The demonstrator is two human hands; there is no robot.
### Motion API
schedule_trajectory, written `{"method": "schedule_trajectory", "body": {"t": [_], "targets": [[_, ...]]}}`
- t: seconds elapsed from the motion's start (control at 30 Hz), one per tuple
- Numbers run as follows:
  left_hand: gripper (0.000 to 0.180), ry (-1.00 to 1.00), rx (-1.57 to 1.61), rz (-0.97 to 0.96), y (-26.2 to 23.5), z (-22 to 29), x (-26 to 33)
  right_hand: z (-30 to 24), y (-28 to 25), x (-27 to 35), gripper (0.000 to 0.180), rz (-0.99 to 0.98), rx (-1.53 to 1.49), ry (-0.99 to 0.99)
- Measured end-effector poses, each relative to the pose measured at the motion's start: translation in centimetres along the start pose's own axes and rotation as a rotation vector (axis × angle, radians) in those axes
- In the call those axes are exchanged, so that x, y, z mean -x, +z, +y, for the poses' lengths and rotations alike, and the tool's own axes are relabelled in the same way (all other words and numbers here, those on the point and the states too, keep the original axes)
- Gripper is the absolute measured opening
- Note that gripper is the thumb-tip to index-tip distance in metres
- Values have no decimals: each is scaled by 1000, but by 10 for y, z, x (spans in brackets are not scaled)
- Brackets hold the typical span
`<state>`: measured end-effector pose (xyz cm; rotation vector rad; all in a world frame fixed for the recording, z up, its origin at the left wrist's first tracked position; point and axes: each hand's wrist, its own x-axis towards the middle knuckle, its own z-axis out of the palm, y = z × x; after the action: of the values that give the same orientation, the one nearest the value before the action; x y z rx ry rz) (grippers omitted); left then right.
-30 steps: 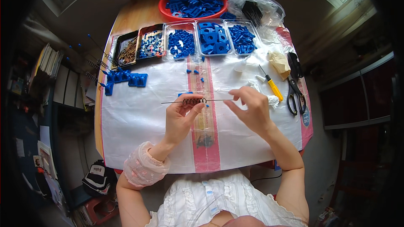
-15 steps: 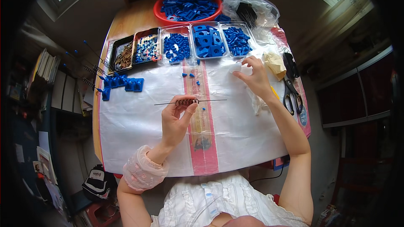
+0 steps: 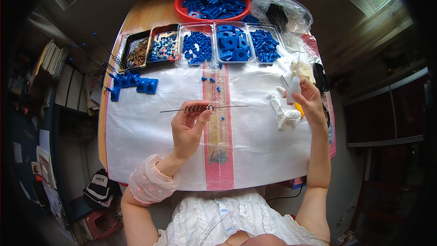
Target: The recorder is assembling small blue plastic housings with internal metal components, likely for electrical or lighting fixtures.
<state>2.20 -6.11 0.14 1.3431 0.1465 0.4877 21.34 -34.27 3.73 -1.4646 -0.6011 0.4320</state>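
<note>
Fingers of the left hand pinch a thin rod threaded through a black spring; the right hand grips a small white bottle. Behind them, clear trays and a red bowl hold blue plastic parts.

The person's left hand was raised at the centre, palm turned toward the body, its fingers curled and pinched together at the tips. A ruffled pink cuff wrapped the left wrist, and the forearm ran down to the lower left. The right hand was held out to the right, well apart from the left, fingers closed in a grip, with the bare right forearm stretching straight down to the lower edge.
</note>
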Motion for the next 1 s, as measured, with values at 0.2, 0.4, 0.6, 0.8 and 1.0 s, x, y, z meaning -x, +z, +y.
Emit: {"method": "schedule_trajectory", "body": {"t": [0.2,0.4,0.6,0.8,1.0], "targets": [[17,138,25,30,-3,6,0,4,-13,3,29,57,-363,16],[13,105,-10,37,-2,5,-4,22,-32,0,28,60,-339,35],[14,123,-5,54,-8,2,-7,22,-28,-3,23,81,-422,54],[15,106,1,59,-8,1,-8,18,-10,2,23,107,-368,99],[15,92,6,62,-10,-2,-8,18,-1,0,32,189,-289,111]]}}
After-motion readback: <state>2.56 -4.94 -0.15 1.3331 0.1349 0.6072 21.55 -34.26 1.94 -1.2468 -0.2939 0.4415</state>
